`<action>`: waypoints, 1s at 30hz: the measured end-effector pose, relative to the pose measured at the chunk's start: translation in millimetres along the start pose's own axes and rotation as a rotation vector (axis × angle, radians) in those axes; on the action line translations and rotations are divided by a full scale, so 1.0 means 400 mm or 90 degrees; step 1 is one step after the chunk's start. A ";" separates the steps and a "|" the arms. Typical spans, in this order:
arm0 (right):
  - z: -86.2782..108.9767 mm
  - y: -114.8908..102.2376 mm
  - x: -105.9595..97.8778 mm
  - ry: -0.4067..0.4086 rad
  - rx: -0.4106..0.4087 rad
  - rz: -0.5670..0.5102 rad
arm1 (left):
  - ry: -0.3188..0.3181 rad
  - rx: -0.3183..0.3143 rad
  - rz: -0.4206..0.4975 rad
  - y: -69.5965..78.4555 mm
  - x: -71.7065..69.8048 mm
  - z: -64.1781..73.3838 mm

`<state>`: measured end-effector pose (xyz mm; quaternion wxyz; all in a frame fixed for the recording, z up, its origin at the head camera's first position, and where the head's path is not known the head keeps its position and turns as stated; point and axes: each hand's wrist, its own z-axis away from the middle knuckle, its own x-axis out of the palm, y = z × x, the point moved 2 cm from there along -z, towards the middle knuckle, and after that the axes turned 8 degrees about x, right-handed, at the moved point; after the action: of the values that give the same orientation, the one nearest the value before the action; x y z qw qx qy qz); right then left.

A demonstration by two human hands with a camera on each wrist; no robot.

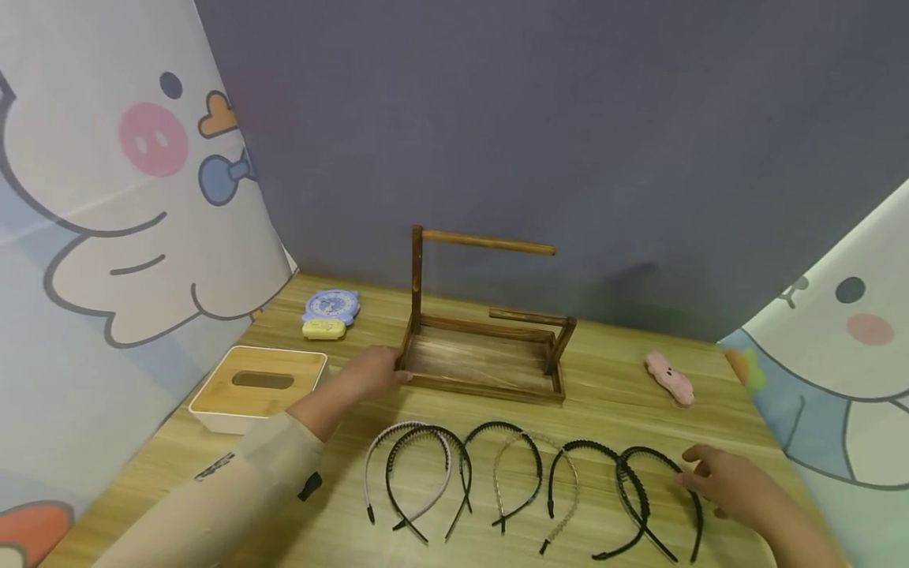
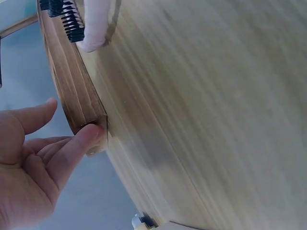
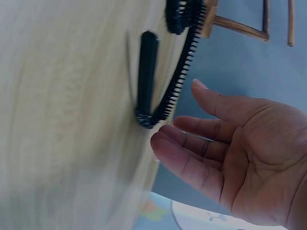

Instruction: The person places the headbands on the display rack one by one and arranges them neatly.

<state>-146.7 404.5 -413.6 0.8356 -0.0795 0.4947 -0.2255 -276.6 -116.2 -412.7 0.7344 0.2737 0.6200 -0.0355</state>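
My left hand (image 1: pixel 371 371) touches the left front corner of a brown wooden rack (image 1: pixel 490 389), which has a tray base, a tall bar and a low bar. In the left wrist view a fingertip rests against the rack's end (image 2: pixel 91 112), while another digit stands apart from the wood. Several headbands lie in an overlapping row before the rack: a pink one (image 1: pixel 367 473), a clear beaded one (image 1: pixel 577 473) and toothed black ones. Beside the rightmost black headband (image 1: pixel 699 517) is my right hand (image 1: pixel 735 485), fingers loosely bent around nothing. In the right wrist view its fingertips are close to that headband (image 3: pixel 175 86).
A white tissue box (image 1: pixel 305 363) with a wooden lid stands at the left. Behind it are a blue round item (image 1: pixel 332 304) and a small yellow item (image 1: pixel 323 330). A pink clip-like piece (image 1: pixel 669 379) lies at the right. A grey panel (image 1: pixel 568 142) closes off the back.
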 end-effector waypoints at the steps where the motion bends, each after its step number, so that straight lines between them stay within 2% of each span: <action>1: -0.004 0.004 0.003 -0.002 0.002 -0.007 | 0.004 0.001 -0.003 0.000 0.001 -0.001; 5: -0.023 0.018 0.017 -0.007 0.017 -0.029 | 0.021 0.005 -0.013 -0.004 0.008 -0.006; 8: -0.036 0.026 0.027 -0.008 0.020 -0.036 | 0.019 0.004 -0.016 -0.006 0.014 -0.006; 12: -0.048 0.031 0.033 -0.003 0.023 -0.020 | 0.021 0.002 -0.019 -0.007 0.017 -0.006; 16: -0.048 0.032 0.030 0.008 0.023 -0.017 | 0.030 -0.004 -0.029 -0.007 0.016 -0.012; 20: -0.034 0.032 0.021 0.009 -0.004 -0.056 | 0.025 -0.004 -0.040 -0.008 0.015 -0.017; 30: -0.005 0.031 -0.041 -0.123 -0.105 -0.193 | 0.037 -0.004 -0.045 -0.010 0.012 -0.016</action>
<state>-151.5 423.3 -406.3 0.8263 -0.2426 0.4114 -0.2986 -282.8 -115.5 -419.2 0.7152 0.2503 0.6505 -0.0513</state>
